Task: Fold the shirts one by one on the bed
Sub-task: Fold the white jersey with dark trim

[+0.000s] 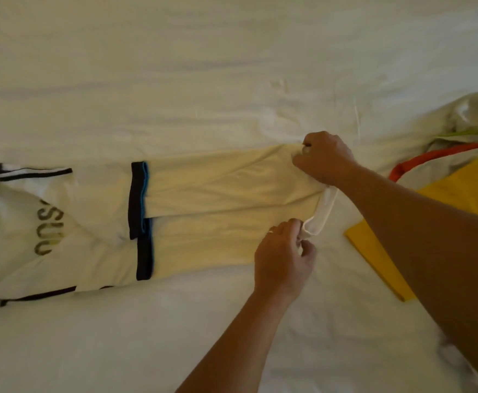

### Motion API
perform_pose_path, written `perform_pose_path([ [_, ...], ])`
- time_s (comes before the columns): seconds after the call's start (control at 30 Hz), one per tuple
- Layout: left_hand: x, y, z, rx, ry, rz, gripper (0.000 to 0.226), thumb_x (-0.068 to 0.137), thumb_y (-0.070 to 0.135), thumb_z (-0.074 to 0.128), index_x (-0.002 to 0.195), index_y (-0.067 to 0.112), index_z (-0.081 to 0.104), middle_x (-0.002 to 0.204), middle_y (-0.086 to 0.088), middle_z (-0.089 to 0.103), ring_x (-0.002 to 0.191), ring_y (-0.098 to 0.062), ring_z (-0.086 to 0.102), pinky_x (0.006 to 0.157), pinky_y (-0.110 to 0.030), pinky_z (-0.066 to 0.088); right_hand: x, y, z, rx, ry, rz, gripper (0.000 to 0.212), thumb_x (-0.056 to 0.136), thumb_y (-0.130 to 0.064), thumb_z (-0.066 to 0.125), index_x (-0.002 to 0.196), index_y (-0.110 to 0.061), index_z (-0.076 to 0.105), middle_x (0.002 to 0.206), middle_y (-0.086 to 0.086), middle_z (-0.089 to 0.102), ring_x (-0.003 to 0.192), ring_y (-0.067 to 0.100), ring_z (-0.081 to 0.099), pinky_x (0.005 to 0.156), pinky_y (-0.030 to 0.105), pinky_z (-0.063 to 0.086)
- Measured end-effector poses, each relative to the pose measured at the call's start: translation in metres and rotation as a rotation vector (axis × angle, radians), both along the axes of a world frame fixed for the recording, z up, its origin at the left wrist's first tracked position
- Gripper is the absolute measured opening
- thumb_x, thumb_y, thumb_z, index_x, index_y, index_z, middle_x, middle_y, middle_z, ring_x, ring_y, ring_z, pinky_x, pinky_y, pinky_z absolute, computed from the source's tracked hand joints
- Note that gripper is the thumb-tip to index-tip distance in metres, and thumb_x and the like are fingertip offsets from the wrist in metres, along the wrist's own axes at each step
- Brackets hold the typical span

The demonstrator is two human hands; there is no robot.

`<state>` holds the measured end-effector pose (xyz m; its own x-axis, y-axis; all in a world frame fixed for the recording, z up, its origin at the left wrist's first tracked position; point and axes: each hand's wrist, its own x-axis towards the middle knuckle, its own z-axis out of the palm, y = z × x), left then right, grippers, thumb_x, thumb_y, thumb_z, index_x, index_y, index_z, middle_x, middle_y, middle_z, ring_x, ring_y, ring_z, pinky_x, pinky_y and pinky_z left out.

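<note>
A cream shirt (218, 199) with dark trim lies flat on the white bed (232, 66), its collar at the far left. Both sleeves are folded in over the body, their dark cuffs side by side near the middle. The hem end points right. My right hand (324, 158) pinches the far corner of the hem. My left hand (284, 258) pinches the near corner, and the hem edge is lifted slightly between the two hands.
A folded yellow garment (374, 251) lies on the bed at the right, partly under my right forearm. Behind it at the right edge sits a pile of crumpled clothes (464, 131), with a red-trimmed garment among them.
</note>
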<state>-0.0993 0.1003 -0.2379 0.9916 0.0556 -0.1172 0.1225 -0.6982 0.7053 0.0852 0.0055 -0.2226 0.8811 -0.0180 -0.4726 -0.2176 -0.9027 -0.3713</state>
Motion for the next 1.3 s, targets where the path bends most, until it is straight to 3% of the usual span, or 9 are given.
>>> perform_pose_path([
  [0.17, -0.015, 0.046, 0.022, -0.124, 0.109, 0.208, 0.014, 0.08, 0.026, 0.06, 0.092, 0.019, 0.056, 0.072, 0.005, 0.058, 0.071, -0.024, 0.056, 0.059, -0.034, 0.045, -0.008, 0.049, 0.033, 0.125, 0.033, 0.016, 0.018, 0.083, -0.024, 0.066, 0.095, -0.011, 0.07, 0.084, 0.003, 0.061, 0.074, 0.02, 0.056, 0.059, 0.027, 0.039],
  [0.3, -0.032, 0.104, 0.041, -0.257, 0.179, 0.319, 0.014, 0.078, 0.031, 0.058, 0.086, 0.021, 0.054, 0.069, 0.007, 0.058, 0.065, -0.021, 0.057, 0.058, -0.042, 0.051, -0.017, 0.113, 0.053, 0.233, 0.027, 0.04, 0.019, 0.082, -0.026, 0.072, 0.091, -0.01, 0.07, 0.08, 0.001, 0.059, 0.073, 0.018, 0.056, 0.061, 0.029, 0.043],
  [0.5, -0.065, 0.206, 0.05, -0.372, 0.218, 0.484, 0.029, 0.083, 0.015, 0.067, 0.07, 0.029, 0.045, 0.055, 0.013, 0.05, 0.053, -0.008, 0.047, 0.049, -0.017, 0.033, -0.034, 0.226, 0.055, 0.319, 0.031, 0.036, 0.03, 0.085, -0.027, 0.073, 0.087, 0.002, 0.065, 0.077, 0.006, 0.053, 0.067, 0.019, 0.047, 0.059, 0.029, 0.037],
  [0.63, -0.085, 0.269, 0.048, -0.437, 0.248, 0.597, 0.023, 0.085, 0.013, 0.068, 0.072, 0.019, 0.048, 0.058, 0.005, 0.05, 0.053, -0.01, 0.045, 0.051, -0.017, 0.036, -0.051, 0.295, 0.046, 0.34, 0.021, 0.004, 0.035, 0.083, -0.023, 0.072, 0.089, 0.01, 0.061, 0.074, 0.008, 0.047, 0.065, 0.02, 0.043, 0.057, 0.029, 0.032],
  [0.77, -0.101, 0.346, 0.04, -0.462, 0.295, 0.638, 0.035, 0.084, 0.014, 0.066, 0.067, 0.022, 0.037, 0.053, 0.009, 0.034, 0.051, -0.011, 0.03, 0.051, -0.022, 0.03, -0.063, 0.374, 0.033, 0.314, -0.012, 0.017, 0.028, 0.083, -0.026, 0.07, 0.081, 0.001, 0.063, 0.07, 0.004, 0.051, 0.064, 0.021, 0.048, 0.057, 0.029, 0.037],
  [0.9, -0.108, 0.411, 0.034, -0.518, 0.298, 0.671, 0.018, 0.086, 0.014, 0.066, 0.092, 0.03, 0.059, 0.071, -0.005, 0.057, 0.058, -0.008, 0.046, 0.056, -0.021, 0.044, -0.069, 0.446, 0.021, 0.305, -0.028, 0.006, 0.028, 0.086, -0.029, 0.068, 0.091, -0.002, 0.069, 0.076, 0.006, 0.058, 0.066, 0.019, 0.052, 0.059, 0.029, 0.042],
  [1.0, -0.114, 0.443, 0.029, -0.577, 0.329, 0.713, 0.019, 0.088, 0.016, 0.067, 0.105, 0.024, 0.062, 0.067, -0.001, 0.054, 0.055, -0.006, 0.047, 0.051, -0.02, 0.041, -0.072, 0.488, 0.014, 0.288, -0.045, -0.011, 0.029, 0.086, -0.029, 0.068, 0.093, 0.0, 0.068, 0.075, 0.006, 0.056, 0.062, 0.019, 0.049, 0.054, 0.027, 0.037],
  [1.2, -0.12, 0.488, 0.027, -0.49, 0.305, 0.786, 0.007, 0.088, 0.012, 0.064, 0.087, 0.019, 0.064, 0.072, 0.003, 0.061, 0.06, -0.008, 0.054, 0.053, -0.018, 0.043, -0.08, 0.547, 0.004, 0.287, -0.038, -0.051, 0.025, 0.084, -0.021, 0.064, 0.087, 0.004, 0.062, 0.067, 0.003, 0.049, 0.06, 0.021, 0.044, 0.052, 0.027, 0.033],
  [1.3, -0.123, 0.501, 0.029, -0.408, 0.317, 0.806, 0.008, 0.089, 0.013, 0.062, 0.087, 0.02, 0.065, 0.073, 0.004, 0.064, 0.06, -0.005, 0.057, 0.05, -0.014, 0.041, -0.082, 0.565, 0.0, 0.28, -0.035, -0.047, 0.013, 0.081, -0.018, 0.061, 0.077, -0.008, 0.055, 0.066, 0.002, 0.046, 0.06, 0.022, 0.04, 0.053, 0.026, 0.031],
])
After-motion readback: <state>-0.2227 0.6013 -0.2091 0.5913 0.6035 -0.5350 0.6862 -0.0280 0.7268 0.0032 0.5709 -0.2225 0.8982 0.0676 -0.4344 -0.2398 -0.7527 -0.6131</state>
